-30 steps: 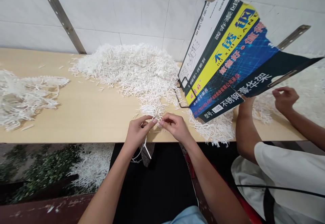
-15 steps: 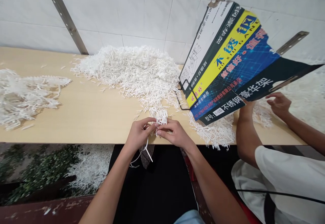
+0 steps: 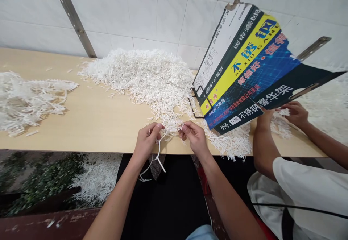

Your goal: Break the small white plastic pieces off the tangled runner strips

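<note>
Directions are read on a clock face laid over my view. At twelve o'clock, facing me, stands a wall of pale, grey-veined tiles (image 3: pixel 144 0), divided by thin dark joints. A perforated metal bracket (image 3: pixel 76 24) slants down it at ten o'clock, its lower end meeting my table; a second metal bracket (image 3: pixel 312 49) shows at two. The wood-coloured table (image 3: pixel 108 125) runs across before me, its straight near edge reaching from eight o'clock to four. Below it, at eight, are green plants (image 3: pixel 49 182) and, lower, a scuffed dark-red ledge (image 3: pixel 32 227). Light falls softly on the tiles; the space under my table is darker.
</note>
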A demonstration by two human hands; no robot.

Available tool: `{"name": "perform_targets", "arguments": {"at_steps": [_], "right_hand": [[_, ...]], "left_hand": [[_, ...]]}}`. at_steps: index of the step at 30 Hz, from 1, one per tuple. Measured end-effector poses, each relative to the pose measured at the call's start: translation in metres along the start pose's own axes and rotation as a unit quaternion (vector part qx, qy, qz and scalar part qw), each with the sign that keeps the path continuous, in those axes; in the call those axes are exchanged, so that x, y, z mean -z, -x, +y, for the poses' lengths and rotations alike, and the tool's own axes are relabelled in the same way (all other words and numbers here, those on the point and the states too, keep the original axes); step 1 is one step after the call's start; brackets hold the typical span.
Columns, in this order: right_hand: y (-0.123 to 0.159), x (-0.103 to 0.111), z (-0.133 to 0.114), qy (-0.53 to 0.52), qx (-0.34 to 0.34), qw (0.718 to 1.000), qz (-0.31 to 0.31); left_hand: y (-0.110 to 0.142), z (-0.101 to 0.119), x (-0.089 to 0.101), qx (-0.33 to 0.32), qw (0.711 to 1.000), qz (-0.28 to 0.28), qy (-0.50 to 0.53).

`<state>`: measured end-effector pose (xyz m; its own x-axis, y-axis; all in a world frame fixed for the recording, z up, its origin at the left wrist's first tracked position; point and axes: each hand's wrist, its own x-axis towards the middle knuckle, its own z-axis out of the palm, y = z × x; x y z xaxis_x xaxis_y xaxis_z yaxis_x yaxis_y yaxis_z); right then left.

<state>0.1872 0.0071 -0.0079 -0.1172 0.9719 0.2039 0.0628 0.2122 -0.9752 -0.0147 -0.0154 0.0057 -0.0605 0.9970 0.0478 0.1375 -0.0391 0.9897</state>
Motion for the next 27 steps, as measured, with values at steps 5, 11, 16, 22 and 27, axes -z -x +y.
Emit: {"name": "perform_targets", "arguments": {"at_steps": [5,11,16,22,27], "right_hand": [[-0.002,0.001,-0.004,-0.001,-0.021,0.999,-0.035],[-0.002,0.001,-0.003,-0.004,-0.029,0.999,-0.039],[-0.003,0.003,-0.004,-0.022,-0.043,0.999,-0.013],[-0.002,0.002,0.002,-0.001,-0.036,0.999,0.029],[-0.005,0.005,0.010,-0.054,-0.013,0.991,0.120]], "left_hand": [[0.000,0.002,0.002,-0.021,0.988,-0.136,-0.063],[0.001,0.003,0.005,-0.057,0.970,-0.214,-0.097],[0.000,0.002,0.004,-0.058,0.964,-0.238,-0.108],[-0.003,0.005,-0.003,-0.062,0.961,-0.228,-0.147],[-0.002,0.003,0.001,-0.044,0.965,-0.226,-0.122]]}}
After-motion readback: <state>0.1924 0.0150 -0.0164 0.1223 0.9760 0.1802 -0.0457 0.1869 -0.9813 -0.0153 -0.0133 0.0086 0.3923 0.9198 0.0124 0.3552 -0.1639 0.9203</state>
